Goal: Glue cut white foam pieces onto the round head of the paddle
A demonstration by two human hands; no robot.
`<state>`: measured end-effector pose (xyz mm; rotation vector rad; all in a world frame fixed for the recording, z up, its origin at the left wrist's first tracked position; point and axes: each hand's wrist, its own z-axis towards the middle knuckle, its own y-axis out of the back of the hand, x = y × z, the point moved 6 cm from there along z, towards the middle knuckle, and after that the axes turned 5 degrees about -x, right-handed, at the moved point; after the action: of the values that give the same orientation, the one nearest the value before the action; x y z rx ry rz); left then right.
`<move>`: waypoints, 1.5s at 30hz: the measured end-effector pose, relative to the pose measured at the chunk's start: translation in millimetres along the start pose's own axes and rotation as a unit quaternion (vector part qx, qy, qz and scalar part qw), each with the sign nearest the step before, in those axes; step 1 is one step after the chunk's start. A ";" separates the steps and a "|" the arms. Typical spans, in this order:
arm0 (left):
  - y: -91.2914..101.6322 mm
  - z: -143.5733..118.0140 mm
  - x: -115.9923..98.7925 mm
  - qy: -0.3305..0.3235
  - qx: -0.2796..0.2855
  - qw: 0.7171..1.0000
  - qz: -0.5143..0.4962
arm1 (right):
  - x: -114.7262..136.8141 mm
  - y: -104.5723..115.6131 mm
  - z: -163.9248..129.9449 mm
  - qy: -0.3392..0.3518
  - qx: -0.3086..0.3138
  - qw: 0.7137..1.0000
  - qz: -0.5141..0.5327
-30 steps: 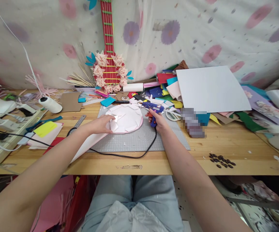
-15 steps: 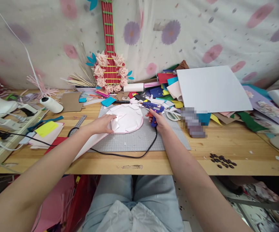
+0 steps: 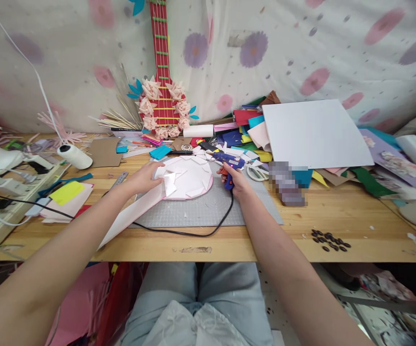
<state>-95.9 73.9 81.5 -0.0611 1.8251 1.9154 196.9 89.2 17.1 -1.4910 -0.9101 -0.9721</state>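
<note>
A round white piece of paper or foam (image 3: pixel 189 175) with a pink edge lies on the grey cutting mat (image 3: pixel 189 214). White folded tabs run round its rim, and a long pale strip (image 3: pixel 133 211) trails from its left side toward the table's front. My left hand (image 3: pixel 148 178) is closed at the left rim, its fingertips partly hidden by a raised white flap (image 3: pixel 170 182). In my right hand (image 3: pixel 237 181) is a blue hot glue gun (image 3: pixel 229 158), held by its handle just right of the round piece, nozzle pointing left. Its black cord loops across the mat.
Behind stands a red paper guitar (image 3: pixel 164 103) with pink flowers. White scissors (image 3: pixel 258 172), coloured felt sheets and a large white board (image 3: pixel 318 134) lie at the right. Dark oval beads (image 3: pixel 330 240) rest near the front edge. A power strip (image 3: pixel 20 202) and thread spool (image 3: pixel 75 156) are left.
My left hand has shifted slightly left and up along the rim, and more of the white flap shows. The strip swings a little left. My right hand with the glue gun stays nearly still.
</note>
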 end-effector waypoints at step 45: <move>-78.2 74.9 -172.5 -0.047 -0.153 0.962 -0.222 | 44.2 85.9 17.7 0.105 -0.277 0.949 0.108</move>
<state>107.1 89.7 78.9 -0.4376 1.3024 1.8148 294.3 97.9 25.3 -1.8618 -0.3139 -1.2556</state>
